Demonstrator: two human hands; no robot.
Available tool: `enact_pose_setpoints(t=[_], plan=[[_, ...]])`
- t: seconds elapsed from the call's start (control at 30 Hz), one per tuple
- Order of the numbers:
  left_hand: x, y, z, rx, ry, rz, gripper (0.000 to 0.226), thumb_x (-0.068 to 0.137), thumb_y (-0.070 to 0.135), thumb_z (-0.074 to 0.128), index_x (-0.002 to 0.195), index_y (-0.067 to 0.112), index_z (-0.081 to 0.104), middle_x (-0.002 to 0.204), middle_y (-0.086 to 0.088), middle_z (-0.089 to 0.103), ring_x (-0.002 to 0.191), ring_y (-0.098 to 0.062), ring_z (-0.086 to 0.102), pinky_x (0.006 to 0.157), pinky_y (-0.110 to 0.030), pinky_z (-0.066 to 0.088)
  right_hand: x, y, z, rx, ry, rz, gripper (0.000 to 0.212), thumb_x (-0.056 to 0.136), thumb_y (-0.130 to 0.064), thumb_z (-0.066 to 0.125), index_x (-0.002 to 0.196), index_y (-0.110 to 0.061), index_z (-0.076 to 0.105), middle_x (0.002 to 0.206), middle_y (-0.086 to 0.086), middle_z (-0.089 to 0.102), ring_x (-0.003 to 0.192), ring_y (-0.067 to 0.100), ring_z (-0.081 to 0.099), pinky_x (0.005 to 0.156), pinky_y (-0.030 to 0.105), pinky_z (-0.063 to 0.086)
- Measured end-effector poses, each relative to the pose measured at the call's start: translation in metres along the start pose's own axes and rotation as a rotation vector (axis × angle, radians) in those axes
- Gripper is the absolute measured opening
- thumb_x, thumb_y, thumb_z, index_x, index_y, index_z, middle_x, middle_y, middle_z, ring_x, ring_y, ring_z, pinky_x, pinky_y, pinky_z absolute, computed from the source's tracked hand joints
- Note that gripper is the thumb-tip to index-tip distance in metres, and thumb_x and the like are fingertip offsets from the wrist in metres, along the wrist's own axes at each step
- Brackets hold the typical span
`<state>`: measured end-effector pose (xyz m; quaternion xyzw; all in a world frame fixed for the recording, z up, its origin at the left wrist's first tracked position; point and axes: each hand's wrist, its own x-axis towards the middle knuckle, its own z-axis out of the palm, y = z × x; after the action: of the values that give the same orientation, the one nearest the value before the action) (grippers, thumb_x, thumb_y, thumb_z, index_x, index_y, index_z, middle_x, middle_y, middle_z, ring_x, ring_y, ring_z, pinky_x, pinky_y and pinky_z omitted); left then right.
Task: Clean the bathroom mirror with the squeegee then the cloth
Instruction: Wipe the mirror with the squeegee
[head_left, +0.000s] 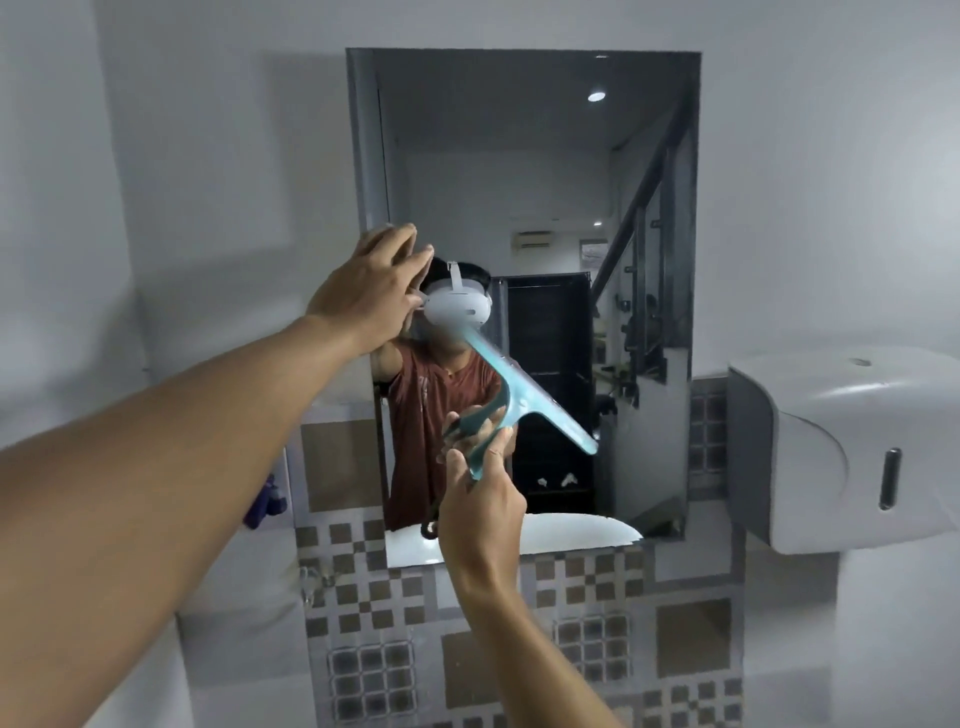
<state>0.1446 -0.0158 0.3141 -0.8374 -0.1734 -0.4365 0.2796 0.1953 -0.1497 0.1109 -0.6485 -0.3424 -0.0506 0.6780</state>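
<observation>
A tall rectangular mirror hangs on the wall ahead, and I see a person's reflection in it. My right hand grips the handle of a light-blue squeegee. Its blade lies slanted against the lower middle of the glass, running from upper left to lower right. My left hand rests flat on the mirror's left edge with its fingers spread and nothing in it. No cloth is in view.
A white wall dispenser juts out just right of the mirror. Checkered brown and grey tiles cover the wall below it. A purple object hangs at the left, partly behind my forearm.
</observation>
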Motion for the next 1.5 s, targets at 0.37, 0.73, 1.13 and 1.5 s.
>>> enact_pose_setpoints(t=[0.37,0.73,1.13,1.5], plan=[[0.003,-0.007,-0.002,0.041,-0.024,0.031,0.063,0.088,0.023,0.072,0.145,0.012,0.047,0.153,-0.014,0.039,0.141,-0.035,0.031,0.095,-0.061,0.052,-0.018,0.024,0.017,-0.152,-0.07,-0.092,0.067,0.105,-0.038,0.045,0.161,-0.029,0.009,0.093,-0.002,0.065,0.082,0.011,0.062,0.074,0.034,0.057],[0.001,-0.004,-0.007,0.033,-0.04,0.014,0.064,0.089,0.02,0.072,0.147,0.013,0.045,0.154,-0.012,0.038,0.143,-0.034,0.029,0.095,-0.059,0.052,-0.027,0.029,0.022,-0.278,-0.126,-0.141,0.07,0.105,-0.041,0.044,0.16,-0.033,0.0,0.102,0.001,0.065,0.088,0.013,0.062,0.077,0.03,0.055],[-0.009,0.005,-0.001,0.017,0.016,0.01,0.059,0.091,0.016,0.068,0.146,0.01,0.046,0.154,-0.014,0.035,0.143,-0.034,0.028,0.093,-0.054,0.054,0.008,0.058,-0.062,-0.878,-0.115,-0.561,0.062,0.095,-0.033,0.062,0.153,-0.031,0.039,0.078,0.002,0.065,0.043,0.012,0.046,0.033,0.028,0.041],[-0.077,0.033,0.031,-0.06,0.015,-0.075,0.065,0.09,0.025,0.067,0.147,0.009,0.041,0.15,-0.019,0.036,0.139,-0.038,0.034,0.108,-0.052,0.045,0.075,0.037,-0.15,-1.196,-0.101,-0.862,0.061,0.088,-0.017,0.073,0.143,-0.034,0.054,0.088,0.014,0.065,0.063,0.029,0.061,0.052,0.039,0.052]])
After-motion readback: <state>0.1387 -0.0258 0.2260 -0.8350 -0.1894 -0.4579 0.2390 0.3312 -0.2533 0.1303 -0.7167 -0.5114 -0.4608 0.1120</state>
